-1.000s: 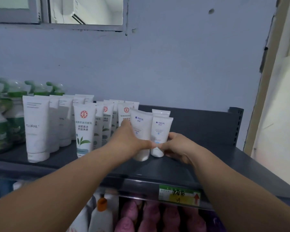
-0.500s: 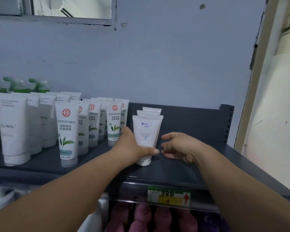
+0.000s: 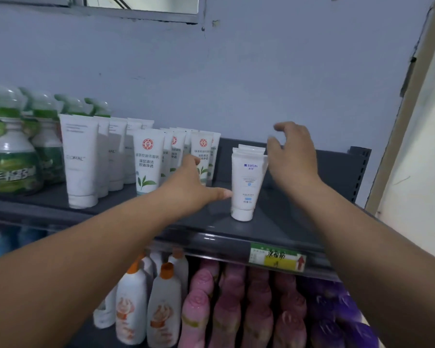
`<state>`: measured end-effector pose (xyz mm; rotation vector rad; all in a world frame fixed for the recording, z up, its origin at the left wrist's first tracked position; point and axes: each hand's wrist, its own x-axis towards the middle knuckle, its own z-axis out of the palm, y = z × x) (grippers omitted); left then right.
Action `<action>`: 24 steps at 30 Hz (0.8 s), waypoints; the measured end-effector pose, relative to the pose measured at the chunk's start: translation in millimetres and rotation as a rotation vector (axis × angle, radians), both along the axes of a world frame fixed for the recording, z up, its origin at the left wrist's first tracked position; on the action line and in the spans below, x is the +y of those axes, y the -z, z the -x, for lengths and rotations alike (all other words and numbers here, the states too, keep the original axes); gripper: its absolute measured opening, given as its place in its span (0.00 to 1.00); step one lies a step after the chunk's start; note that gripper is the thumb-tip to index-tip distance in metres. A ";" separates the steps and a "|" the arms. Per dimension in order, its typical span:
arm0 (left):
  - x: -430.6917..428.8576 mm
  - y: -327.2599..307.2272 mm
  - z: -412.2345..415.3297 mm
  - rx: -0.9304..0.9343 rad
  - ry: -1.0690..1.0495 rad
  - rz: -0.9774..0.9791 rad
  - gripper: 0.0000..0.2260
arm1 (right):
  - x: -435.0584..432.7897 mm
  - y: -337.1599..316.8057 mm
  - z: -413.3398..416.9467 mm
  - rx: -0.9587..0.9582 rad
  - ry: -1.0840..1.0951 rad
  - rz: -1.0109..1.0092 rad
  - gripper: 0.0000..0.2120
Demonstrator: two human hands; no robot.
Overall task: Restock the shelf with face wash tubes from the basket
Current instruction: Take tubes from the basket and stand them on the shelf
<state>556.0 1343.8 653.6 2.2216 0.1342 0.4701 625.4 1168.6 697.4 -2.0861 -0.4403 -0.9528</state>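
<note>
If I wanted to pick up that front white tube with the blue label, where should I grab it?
Probably pinch the front white plastic tube across its middle, by its left and right edges, coming from the front. It stands upright on its round white cap, matching tubes crowd close behind it, and no other tube touches its sides.

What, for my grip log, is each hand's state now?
Left hand: open, thumb at the front tube.
Right hand: open, holding nothing.
</note>
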 end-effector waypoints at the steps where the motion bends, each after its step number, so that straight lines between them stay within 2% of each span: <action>1: 3.5 -0.1 9.0 -0.026 0.004 -0.014 0.44 | 10.6 -1.9 14.1 -0.068 -0.023 0.042 0.17; 4: 17.1 2.3 40.6 -0.106 0.028 -0.050 0.41 | 45.4 1.8 56.1 -0.169 -0.103 0.170 0.17; 9: 65.0 24.7 107.4 -0.142 0.013 -0.139 0.40 | 106.4 35.3 113.8 -0.180 -0.270 0.326 0.17; 13: 125.7 59.8 168.5 -0.032 -0.099 -0.212 0.40 | 155.4 82.0 153.7 -0.065 -0.403 0.470 0.19; 19: 220.5 125.7 257.1 0.242 -0.329 -0.394 0.42 | 233.3 172.6 203.3 0.128 -0.562 0.677 0.22; 24: 274.8 188.3 323.1 0.394 -0.435 -0.411 0.39 | 286.5 250.2 237.0 0.267 -0.663 0.807 0.24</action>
